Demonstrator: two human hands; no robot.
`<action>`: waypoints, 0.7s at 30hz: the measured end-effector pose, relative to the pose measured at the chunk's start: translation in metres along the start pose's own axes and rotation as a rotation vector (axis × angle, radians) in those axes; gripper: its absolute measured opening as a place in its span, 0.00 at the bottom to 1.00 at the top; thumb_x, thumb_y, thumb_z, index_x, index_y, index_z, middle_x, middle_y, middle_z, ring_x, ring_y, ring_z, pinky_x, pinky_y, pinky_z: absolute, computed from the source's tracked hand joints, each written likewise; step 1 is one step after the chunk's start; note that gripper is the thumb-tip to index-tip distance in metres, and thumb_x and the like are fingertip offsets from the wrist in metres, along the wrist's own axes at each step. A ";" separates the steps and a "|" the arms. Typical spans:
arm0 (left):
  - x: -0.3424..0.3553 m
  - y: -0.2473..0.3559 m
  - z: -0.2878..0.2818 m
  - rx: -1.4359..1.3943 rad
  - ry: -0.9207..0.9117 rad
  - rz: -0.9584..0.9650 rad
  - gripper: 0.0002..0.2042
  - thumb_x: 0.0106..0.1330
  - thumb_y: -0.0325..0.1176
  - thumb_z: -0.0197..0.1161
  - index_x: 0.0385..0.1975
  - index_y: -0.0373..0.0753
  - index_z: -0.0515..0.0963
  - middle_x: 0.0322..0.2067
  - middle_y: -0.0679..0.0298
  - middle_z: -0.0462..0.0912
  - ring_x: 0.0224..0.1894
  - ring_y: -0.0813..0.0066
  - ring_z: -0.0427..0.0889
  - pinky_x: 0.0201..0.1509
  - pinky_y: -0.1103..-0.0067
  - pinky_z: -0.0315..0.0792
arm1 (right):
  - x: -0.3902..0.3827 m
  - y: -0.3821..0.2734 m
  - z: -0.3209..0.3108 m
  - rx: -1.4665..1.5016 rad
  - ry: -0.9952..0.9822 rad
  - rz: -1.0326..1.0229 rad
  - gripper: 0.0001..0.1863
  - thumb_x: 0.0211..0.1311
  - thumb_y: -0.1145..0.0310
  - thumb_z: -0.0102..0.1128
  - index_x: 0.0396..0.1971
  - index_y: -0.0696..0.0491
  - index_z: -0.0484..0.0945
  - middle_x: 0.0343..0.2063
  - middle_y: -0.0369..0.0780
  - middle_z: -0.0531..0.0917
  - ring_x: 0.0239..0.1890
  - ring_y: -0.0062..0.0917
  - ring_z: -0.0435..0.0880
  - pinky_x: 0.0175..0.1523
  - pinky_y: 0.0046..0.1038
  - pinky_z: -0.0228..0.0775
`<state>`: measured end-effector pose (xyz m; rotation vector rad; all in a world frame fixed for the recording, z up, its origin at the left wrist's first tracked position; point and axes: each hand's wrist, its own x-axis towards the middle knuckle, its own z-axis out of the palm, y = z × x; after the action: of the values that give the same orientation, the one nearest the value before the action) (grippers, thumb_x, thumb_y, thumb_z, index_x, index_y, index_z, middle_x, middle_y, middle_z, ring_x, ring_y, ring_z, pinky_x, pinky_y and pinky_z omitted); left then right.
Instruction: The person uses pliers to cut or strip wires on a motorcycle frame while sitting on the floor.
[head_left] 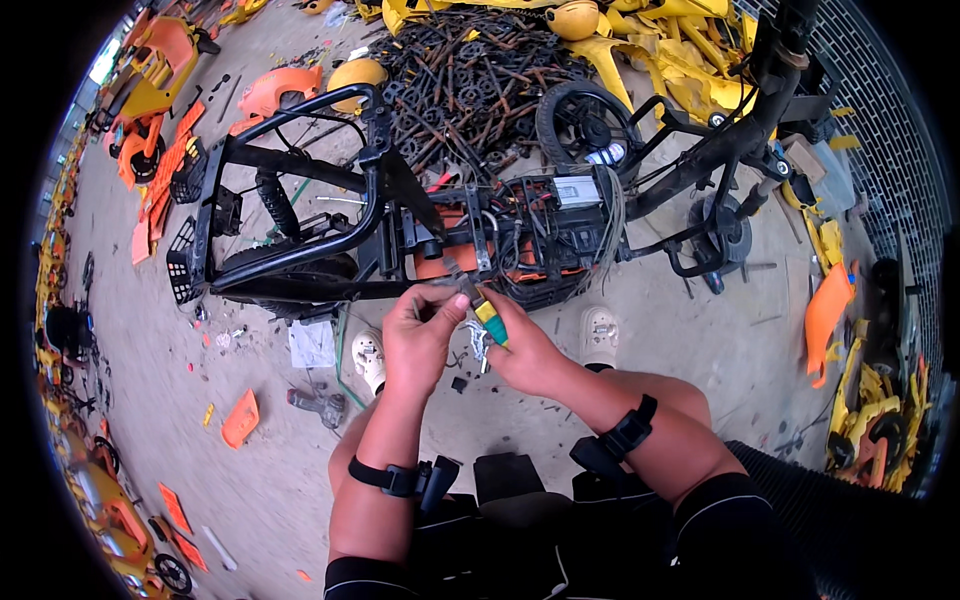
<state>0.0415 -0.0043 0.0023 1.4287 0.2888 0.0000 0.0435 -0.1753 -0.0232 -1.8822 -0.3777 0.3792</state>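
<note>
Yellow-and-green-handled tool [490, 322] sits in a worker's right hand [522, 345], just on the near side of a black vehicle frame [405, 190], its grey metal end pointing toward the frame. The right hand is closed around the handle, thumb and fingers wrapped in. The left hand [425, 325] is curled nearly closed at the tool's metal end, thumb drawn in near the fingers; whether it grips the metal cannot be told.

Mounted amid the frame are a silver box [577, 191] and, to that box's right, looped grey cables [612, 230]. Beyond the frame lies a heap of rusty metal parts [470, 90], with yellow panels [690, 80] piled at its right and a loose black wheel [585, 125] close behind the frame. On the concrete floor at the frame's near left lie a pale sheet [312, 344], a dark power tool [318, 405] and a small orange piece [240, 420]. An orange panel [828, 310] stands well to the frame's right. Light-coloured shoes [600, 335] rest on its near side.
</note>
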 end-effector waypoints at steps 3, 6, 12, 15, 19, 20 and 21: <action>0.002 0.002 0.001 -0.006 -0.011 -0.024 0.06 0.66 0.26 0.70 0.36 0.33 0.80 0.32 0.66 0.84 0.34 0.82 0.78 0.43 0.83 0.73 | 0.000 0.004 -0.001 0.052 -0.030 0.038 0.39 0.55 0.80 0.53 0.71 0.58 0.57 0.64 0.55 0.68 0.69 0.49 0.66 0.72 0.39 0.58; 0.003 0.003 0.003 -0.035 -0.031 -0.031 0.06 0.66 0.25 0.70 0.36 0.33 0.79 0.31 0.66 0.83 0.33 0.82 0.78 0.42 0.83 0.72 | -0.001 0.006 -0.006 0.078 -0.079 0.093 0.39 0.56 0.79 0.53 0.71 0.58 0.56 0.65 0.54 0.67 0.69 0.49 0.67 0.71 0.38 0.59; 0.008 -0.003 -0.004 -0.064 -0.054 -0.155 0.07 0.66 0.25 0.71 0.36 0.32 0.79 0.31 0.66 0.83 0.33 0.84 0.78 0.40 0.84 0.74 | 0.000 0.008 -0.009 0.081 -0.129 0.142 0.39 0.57 0.79 0.53 0.72 0.58 0.56 0.64 0.55 0.68 0.68 0.48 0.68 0.71 0.37 0.61; 0.010 0.001 -0.002 -0.114 -0.076 -0.216 0.07 0.65 0.26 0.71 0.35 0.33 0.79 0.30 0.65 0.83 0.32 0.82 0.79 0.41 0.83 0.74 | -0.002 0.018 -0.010 0.026 -0.130 0.119 0.40 0.58 0.80 0.53 0.73 0.55 0.55 0.59 0.48 0.72 0.56 0.35 0.77 0.60 0.33 0.70; 0.009 0.005 0.000 -0.116 -0.094 -0.272 0.07 0.64 0.26 0.72 0.34 0.33 0.79 0.29 0.64 0.83 0.32 0.80 0.79 0.40 0.82 0.74 | -0.005 0.026 -0.013 0.014 -0.138 0.138 0.40 0.58 0.81 0.53 0.73 0.54 0.56 0.56 0.44 0.74 0.47 0.29 0.81 0.54 0.30 0.75; 0.011 0.004 0.000 -0.130 -0.102 -0.275 0.07 0.64 0.26 0.72 0.34 0.32 0.79 0.29 0.64 0.83 0.32 0.80 0.79 0.40 0.82 0.74 | -0.005 0.029 -0.014 -0.005 -0.127 0.120 0.39 0.58 0.80 0.53 0.73 0.54 0.57 0.55 0.43 0.75 0.46 0.28 0.81 0.53 0.30 0.75; 0.012 0.002 0.001 -0.145 -0.110 -0.277 0.08 0.63 0.26 0.72 0.34 0.32 0.79 0.29 0.64 0.83 0.32 0.80 0.79 0.40 0.82 0.74 | -0.005 0.032 -0.016 -0.025 -0.115 0.102 0.39 0.59 0.80 0.53 0.72 0.54 0.57 0.53 0.43 0.75 0.46 0.27 0.81 0.53 0.30 0.75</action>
<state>0.0540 -0.0026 0.0018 1.2306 0.3861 -0.2783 0.0489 -0.2014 -0.0480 -1.9136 -0.3653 0.5555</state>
